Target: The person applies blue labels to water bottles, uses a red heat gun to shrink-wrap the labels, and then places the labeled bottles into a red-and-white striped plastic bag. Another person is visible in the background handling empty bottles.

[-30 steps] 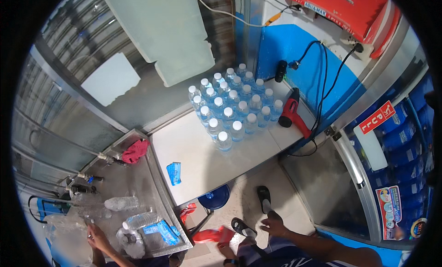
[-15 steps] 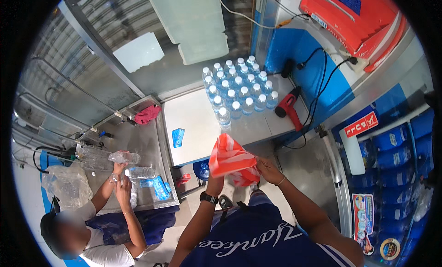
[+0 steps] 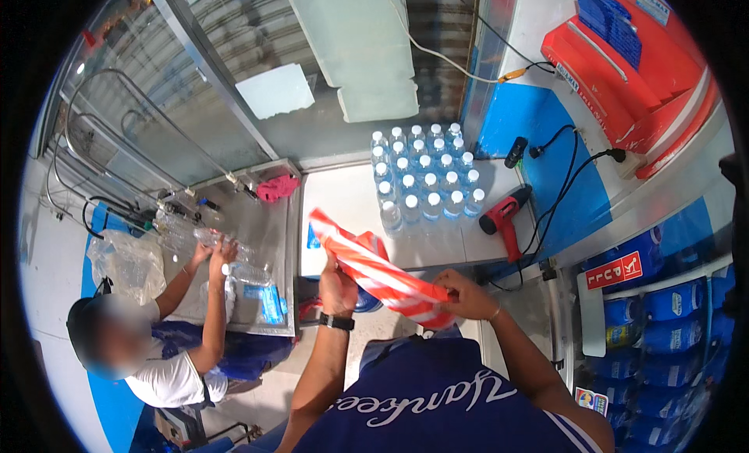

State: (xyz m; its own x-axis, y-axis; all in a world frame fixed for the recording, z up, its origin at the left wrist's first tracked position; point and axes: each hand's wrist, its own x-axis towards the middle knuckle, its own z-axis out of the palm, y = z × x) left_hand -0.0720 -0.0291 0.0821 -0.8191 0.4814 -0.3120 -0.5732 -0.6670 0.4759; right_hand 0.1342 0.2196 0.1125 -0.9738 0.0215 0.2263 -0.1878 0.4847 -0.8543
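Note:
A red-and-white striped plastic bag stretches slantwise between my two hands, in front of the white counter. My left hand is closed on its left part, the wrist wearing a black watch. At the bag's lower right end, my right hand pinches the plastic. Beyond the bag, several filled clear bottles with white caps stand upright in close rows on the counter. The bag partly covers a small blue packet on the counter.
Left, a co-worker's hands hold a clear bottle over a metal sink tray. A pink cloth lies at the tray's far corner. Right of the bottles lies a red heat gun beside black cables. Blue stacked packs stand far right.
The bag has gone from a bunched shape to a long, stretched band. My left hand has moved left and up, and my right hand slightly right. The whole view has shifted.

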